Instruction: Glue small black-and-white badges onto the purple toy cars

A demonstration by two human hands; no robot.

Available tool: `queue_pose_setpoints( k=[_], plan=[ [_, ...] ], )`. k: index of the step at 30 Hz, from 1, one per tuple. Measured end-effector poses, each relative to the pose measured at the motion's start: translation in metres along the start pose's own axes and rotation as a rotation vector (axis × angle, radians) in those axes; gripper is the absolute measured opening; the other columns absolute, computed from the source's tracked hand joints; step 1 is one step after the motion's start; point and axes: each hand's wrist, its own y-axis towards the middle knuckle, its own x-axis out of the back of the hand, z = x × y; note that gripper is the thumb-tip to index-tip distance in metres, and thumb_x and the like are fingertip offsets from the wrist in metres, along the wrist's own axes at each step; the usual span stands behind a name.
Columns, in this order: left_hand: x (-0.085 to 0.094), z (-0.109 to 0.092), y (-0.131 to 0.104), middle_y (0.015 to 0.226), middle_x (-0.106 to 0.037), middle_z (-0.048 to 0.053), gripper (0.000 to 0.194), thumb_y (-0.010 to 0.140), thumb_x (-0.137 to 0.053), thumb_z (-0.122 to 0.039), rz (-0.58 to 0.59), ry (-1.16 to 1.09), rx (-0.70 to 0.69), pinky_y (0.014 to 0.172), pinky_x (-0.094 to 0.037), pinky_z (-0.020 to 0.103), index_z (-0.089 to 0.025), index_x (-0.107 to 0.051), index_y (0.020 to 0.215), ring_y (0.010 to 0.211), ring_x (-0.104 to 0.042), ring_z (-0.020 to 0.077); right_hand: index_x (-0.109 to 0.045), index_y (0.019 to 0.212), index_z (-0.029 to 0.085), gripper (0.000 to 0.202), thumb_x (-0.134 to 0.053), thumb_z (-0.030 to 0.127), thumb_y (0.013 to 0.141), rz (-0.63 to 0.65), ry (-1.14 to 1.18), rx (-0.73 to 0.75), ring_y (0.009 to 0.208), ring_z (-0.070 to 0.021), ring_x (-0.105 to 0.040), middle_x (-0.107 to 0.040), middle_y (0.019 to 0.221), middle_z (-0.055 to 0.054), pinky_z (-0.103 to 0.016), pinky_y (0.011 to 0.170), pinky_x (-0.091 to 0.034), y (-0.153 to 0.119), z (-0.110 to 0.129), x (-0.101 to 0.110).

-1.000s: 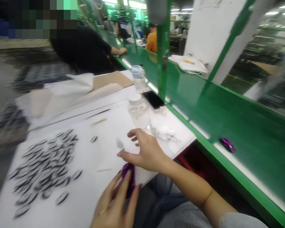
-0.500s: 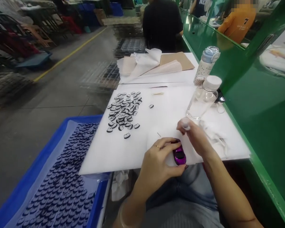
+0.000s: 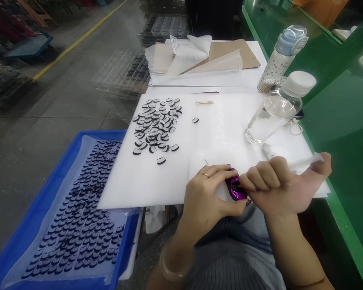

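A small purple toy car (image 3: 238,193) is gripped at its two ends between the thumb and fingers of my left hand (image 3: 207,197), low over the front edge of the white work surface. My right hand (image 3: 276,183) is curled around a translucent white tube, perhaps a syringe (image 3: 305,162), with the thumb at its outer end. The fingers of that hand meet the car's right side and hide the tube's tip. Small black-rimmed pieces (image 3: 157,125) lie in a loose pile on the left of the surface, with one piece (image 3: 195,120) apart from them.
A clear bottle (image 3: 272,112) and a dotted flask (image 3: 280,56) stand at the right, beside cotton swabs (image 3: 270,83). Paper sheets (image 3: 196,56) lie at the back. A blue tray (image 3: 53,185) of dark parts sits lower left. A person in black (image 3: 213,18) is beyond the table.
My right hand has come down to the car and turned, bringing the tube against it. My left hand still holds the car. The whole view has shifted.
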Motion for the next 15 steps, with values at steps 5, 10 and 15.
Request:
queue_pose_setpoints(
  k=[5, 10, 15],
  plan=[
    [-0.0005, 0.0002, 0.0003, 0.112, -0.080, 0.010, 0.044, 0.060, -0.089, -0.021, 0.005, 0.012, 0.004, 0.089, -0.063, 0.046, -0.015, -0.079, 0.102, 0.101, -0.075, 0.0293, -0.027, 0.055, 0.020, 0.068, -0.045, 0.077, 0.088, -0.001, -0.004, -0.016, 0.042, -0.0094, -0.015, -0.016, 0.044, 0.006, -0.031, 0.049, -0.022, -0.0005, 0.0012, -0.0021],
    [0.0005, 0.0007, 0.0001, 0.113, -0.080, 0.008, 0.040, 0.063, -0.087, -0.022, 0.009, 0.022, -0.002, 0.088, -0.063, 0.046, -0.019, -0.078, 0.102, 0.101, -0.075, 0.0289, -0.026, 0.057, 0.021, 0.066, -0.041, 0.077, 0.088, -0.020, -0.054, -0.008, 0.044, -0.0107, -0.013, -0.015, 0.047, 0.006, -0.031, 0.050, -0.022, -0.0035, -0.0003, -0.0026],
    [0.0005, 0.0006, -0.0014, 0.113, -0.079, 0.008, 0.040, 0.064, -0.087, -0.023, 0.015, 0.035, -0.003, 0.088, -0.063, 0.046, -0.020, -0.078, 0.102, 0.102, -0.075, 0.0293, -0.025, 0.058, 0.021, 0.068, -0.040, 0.080, 0.087, -0.039, -0.100, 0.043, 0.046, -0.0117, -0.013, -0.013, 0.048, 0.005, -0.032, 0.049, -0.023, -0.0038, -0.0023, -0.0032]
  ],
)
